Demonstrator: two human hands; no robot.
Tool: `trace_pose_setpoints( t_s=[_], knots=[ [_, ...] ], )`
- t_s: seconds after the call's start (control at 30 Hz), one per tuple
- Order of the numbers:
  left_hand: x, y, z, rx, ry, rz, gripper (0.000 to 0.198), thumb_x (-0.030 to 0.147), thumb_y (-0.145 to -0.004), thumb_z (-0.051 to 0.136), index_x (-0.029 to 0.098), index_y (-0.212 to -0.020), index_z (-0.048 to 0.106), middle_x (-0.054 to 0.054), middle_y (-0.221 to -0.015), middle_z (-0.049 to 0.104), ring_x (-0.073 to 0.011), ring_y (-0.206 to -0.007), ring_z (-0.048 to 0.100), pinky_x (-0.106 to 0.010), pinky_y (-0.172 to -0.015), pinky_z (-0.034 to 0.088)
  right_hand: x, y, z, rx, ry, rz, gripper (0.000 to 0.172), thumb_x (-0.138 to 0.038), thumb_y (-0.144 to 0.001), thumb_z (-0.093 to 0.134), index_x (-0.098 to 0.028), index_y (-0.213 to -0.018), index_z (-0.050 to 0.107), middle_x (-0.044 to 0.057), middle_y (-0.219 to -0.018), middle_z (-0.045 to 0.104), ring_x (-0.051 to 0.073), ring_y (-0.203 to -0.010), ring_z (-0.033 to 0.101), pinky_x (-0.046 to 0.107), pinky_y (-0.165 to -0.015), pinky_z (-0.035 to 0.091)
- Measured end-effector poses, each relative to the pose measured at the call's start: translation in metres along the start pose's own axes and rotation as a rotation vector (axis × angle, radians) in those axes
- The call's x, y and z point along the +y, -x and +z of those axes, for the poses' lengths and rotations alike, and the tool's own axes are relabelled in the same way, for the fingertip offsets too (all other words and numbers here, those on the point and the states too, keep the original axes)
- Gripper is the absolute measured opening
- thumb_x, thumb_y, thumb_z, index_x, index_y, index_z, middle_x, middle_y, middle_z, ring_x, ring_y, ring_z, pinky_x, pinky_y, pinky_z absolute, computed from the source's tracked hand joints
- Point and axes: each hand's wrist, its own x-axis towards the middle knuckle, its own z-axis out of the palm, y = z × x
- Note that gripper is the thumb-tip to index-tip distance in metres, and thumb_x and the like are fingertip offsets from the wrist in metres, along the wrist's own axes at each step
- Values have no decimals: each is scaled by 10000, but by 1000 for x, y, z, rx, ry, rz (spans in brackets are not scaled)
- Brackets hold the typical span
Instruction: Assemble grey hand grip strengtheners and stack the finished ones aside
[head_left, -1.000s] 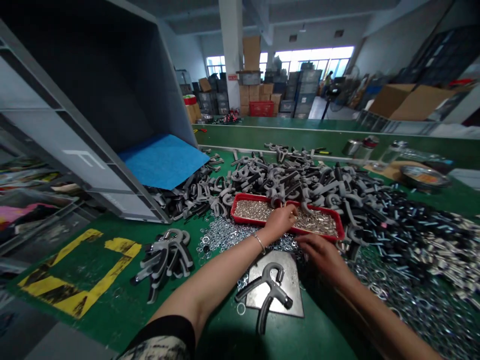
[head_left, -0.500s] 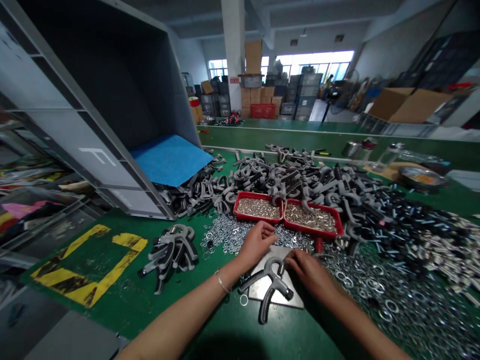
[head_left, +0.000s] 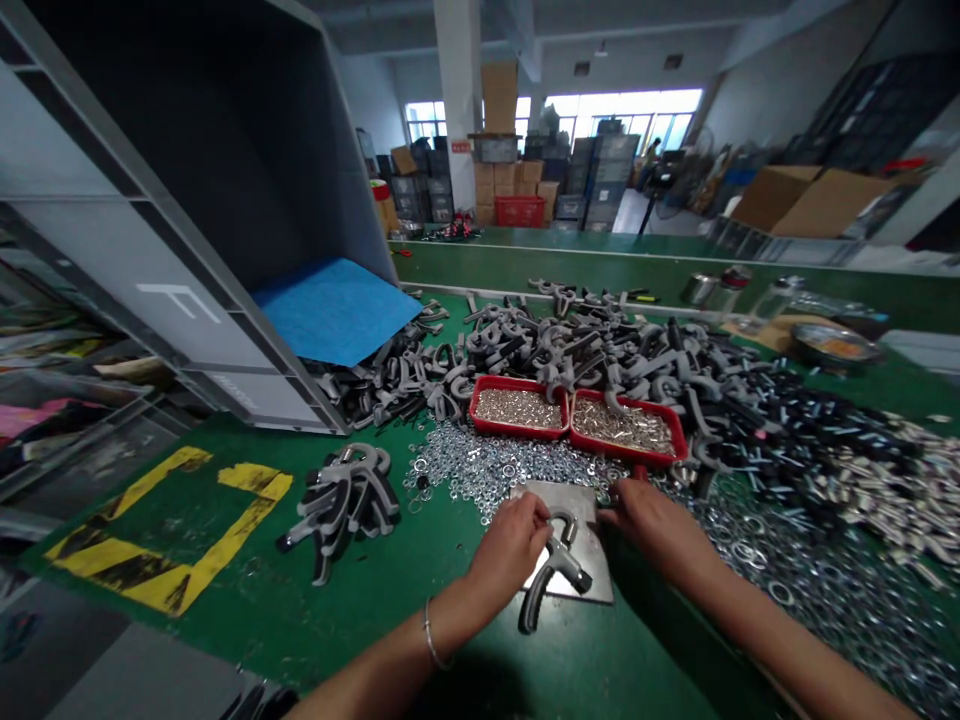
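Observation:
A grey hand grip with black-padded curved handles (head_left: 556, 557) lies on a small metal plate (head_left: 598, 575) in front of me. My left hand (head_left: 514, 540) is closed on the upper left of this grip, its fingertips pinched by the curved top, hiding one handle. To the right of the plate, my right hand (head_left: 651, 515) is closed at a red-handled tool (head_left: 640, 471). Only the red end shows behind the knuckles; the rest is hidden. Small nuts or washers (head_left: 480, 460) are scattered just beyond the plate.
Two red trays (head_left: 523, 433) of small metal pins stand beyond the plate, backed by a heap of grey grip parts (head_left: 555, 345). Stacked grips (head_left: 345, 500) lie left, near a large grey crate (head_left: 255, 385). Rings (head_left: 780, 594) and black pieces (head_left: 780, 440) spread right.
My left hand has come down and toward me from above the plate onto the hand grip. My right hand has left the grip's top and moved right to the red-handled tool.

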Motion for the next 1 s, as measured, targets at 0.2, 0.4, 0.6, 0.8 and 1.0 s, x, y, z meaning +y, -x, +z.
trace_pose_setpoints(
  t_s=[0.2, 0.4, 0.6, 0.8, 1.0],
  knots=[
    [6, 1, -6, -120, -384, 327, 159, 157, -971, 454, 167, -958, 612, -72, -966, 650, -228, -946, 574, -356, -887, 445, 49, 65, 12, -34, 127, 158, 144, -361, -823, 559, -238, -749, 551, 137, -743, 668, 323, -741, 609, 406, -644, 449],
    [6, 11, -4, -171, -532, 479, 281, 205, -1004, 387, 183, -983, 666, -82, -952, 665, -248, -939, 583, -400, -881, 459, 35, 76, 6, 63, -337, 227, 229, -438, -913, 423, -236, -922, 530, 105, -847, 675, 262, -729, 634, 368, -673, 479],
    [12, 36, 6, -102, -530, 306, 345, 310, -977, 487, 182, -1291, 552, -100, -1216, 637, -279, -1092, 567, -467, -987, 446, -9, 68, -11, -89, -501, 239, 312, -473, -984, 331, -254, -1074, 534, 83, -923, 717, 251, -773, 689, 344, -720, 484],
    [14, 43, 12, -36, -469, 189, 491, 263, -903, 587, 155, -1366, 465, -134, -1345, 560, -314, -1215, 504, -508, -1071, 391, -27, 61, -27, -199, -451, 185, 303, -461, -990, 319, -256, -984, 542, 82, -892, 729, 258, -784, 699, 328, -694, 479],
    [8, 47, 22, 72, -449, 22, 908, 254, -837, 648, 60, -1530, 92, -231, -1373, 495, -352, -1243, 482, -551, -1100, 337, -50, 56, -21, -262, -316, 115, 278, -422, -977, 356, -235, -961, 561, 111, -920, 730, 294, -762, 698, 375, -691, 481]
  ],
)
